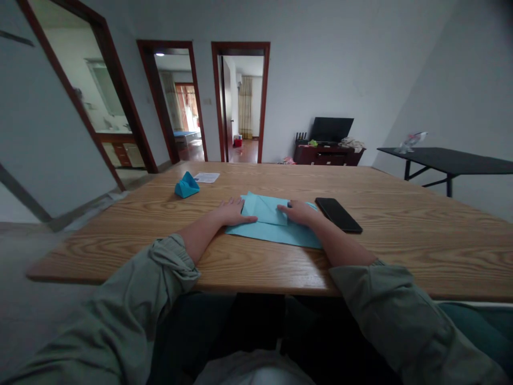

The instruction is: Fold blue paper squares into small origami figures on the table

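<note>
The folding looked partly done: a folded piece (269, 213) of pale blue paper, with creases and slanting edges, lay on a larger flat sheet (276, 235) in front of the person, and whether the two were joined could not be told. The left hand (232, 212) was laid flat with its fingers spread and its thumb along the lower edge of the folded piece, pressing rather than gripping. The right hand (300, 210) was partly curled, a finger on the right end of the folded piece; whether it pinched anything could not be told. A darker blue paper shape (187, 185) stood beyond the left hand, well apart, and seemed finished. What was left, by the look of it, was the wide unfolded part of the sheet. As for room, a strip of bare wood separated the sheet from the near edge of the table (404, 224), and the left side was open as far as the paper shape and a printed slip (207, 177) behind it. On the right, the phone (339, 215) lay just beside the forearm, the tightest spot; past it, the wood was bare.
</note>
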Available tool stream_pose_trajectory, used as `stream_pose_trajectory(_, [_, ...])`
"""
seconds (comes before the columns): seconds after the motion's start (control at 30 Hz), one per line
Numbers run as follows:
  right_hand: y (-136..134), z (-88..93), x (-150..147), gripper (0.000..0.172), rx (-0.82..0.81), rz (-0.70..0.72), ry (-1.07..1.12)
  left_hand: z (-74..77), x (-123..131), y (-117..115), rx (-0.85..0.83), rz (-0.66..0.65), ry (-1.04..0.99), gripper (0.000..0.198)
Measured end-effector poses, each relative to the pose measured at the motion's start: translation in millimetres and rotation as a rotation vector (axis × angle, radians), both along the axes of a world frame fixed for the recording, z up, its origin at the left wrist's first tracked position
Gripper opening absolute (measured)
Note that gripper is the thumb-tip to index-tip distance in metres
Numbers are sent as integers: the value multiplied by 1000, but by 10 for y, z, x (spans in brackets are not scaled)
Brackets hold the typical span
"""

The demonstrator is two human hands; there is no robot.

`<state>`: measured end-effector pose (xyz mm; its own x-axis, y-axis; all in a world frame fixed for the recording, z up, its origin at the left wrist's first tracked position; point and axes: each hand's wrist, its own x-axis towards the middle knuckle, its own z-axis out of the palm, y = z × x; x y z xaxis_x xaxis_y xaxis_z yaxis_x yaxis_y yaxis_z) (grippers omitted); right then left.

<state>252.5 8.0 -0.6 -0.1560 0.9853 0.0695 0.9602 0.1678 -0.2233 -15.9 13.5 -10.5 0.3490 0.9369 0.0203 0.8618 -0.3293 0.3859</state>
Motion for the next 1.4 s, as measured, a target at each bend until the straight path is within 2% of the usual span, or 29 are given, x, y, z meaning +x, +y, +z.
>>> stream_pose_trajectory(0.13, [-52, 64, -30, 40, 28, 94, 238, -17, -37, 46, 11, 7, -90, 108])
stream_pose_trajectory(0.23, [-68, 75, -34, 33, 92, 216, 401, 30, -41, 29, 57, -20, -162, 104])
stream_pose_trajectory(0.37, [-57, 85, -34, 32, 197, 227, 455, 127, -8, -40, 216, -123, -205, 94])
stream_pose_trajectory(0.47, [-62, 101, -46, 32, 232, 190, 455, 190, 23, -90, 339, -256, -234, 62])
stream_pose_trajectory(0.53, [-81, 113, -59, 38, 260, 155, 467, 228, 34, -117, 403, -318, -240, 39])
stream_pose_trajectory(0.63, [-114, 130, -77, 56, 310, 79, 502, 279, 37, -151, 478, -254, -211, 27])
stream_pose_trajectory(0.7, [-117, 137, -84, 54, 318, 55, 496, 303, 40, -175, 523, -177, -137, 21])
stream_pose_trajectory(0.8, [-74, 139, -88, 41, 244, -1, 543, 313, 67, -223, 557, -159, 31, 13])
stream_pose_trajectory(0.87, [-33, 140, -85, 39, 111, -83, 673, 299, 106, -266, 540, -198, 127, 11])
stream_pose_trajectory(0.93, [-9, 145, -81, 44, -81, -152, 842, 277, 160, -315, 515, -238, 194, 11])
stream_pose_trajectory(1.03, [-27, 152, -85, 61, -301, -152, 976, 241, 257, -386, 507, -283, 231, 14])
stream_pose_trajectory(1.1, [-55, 142, -93, 64, -282, -128, 906, 222, 319, -425, 479, -334, 204, 17])
stream_pose_trajectory(1.13, [-65, 130, -96, 60, -234, -113, 825, 216, 344, -438, 451, -376, 174, 19])
stream_pose_trajectory(1.2, [-69, 99, -93, 44, -121, -81, 636, 213, 367, -440, 376, -469, 89, 26])
stream_pose_trajectory(1.27, [-51, 65, -77, 29, -37, -39, 496, 222, 333, -395, 318, -498, 0, 34])
stream_pose_trajectory(1.33, [-27, 42, -54, 23, 7, -25, 424, 230, 232, -293, 331, -391, -58, 36])
stream_pose_trajectory(1.4, [-12, 32, -34, 20, 26, -34, 365, 221, 81, -149, 431, -174, -62, 37])
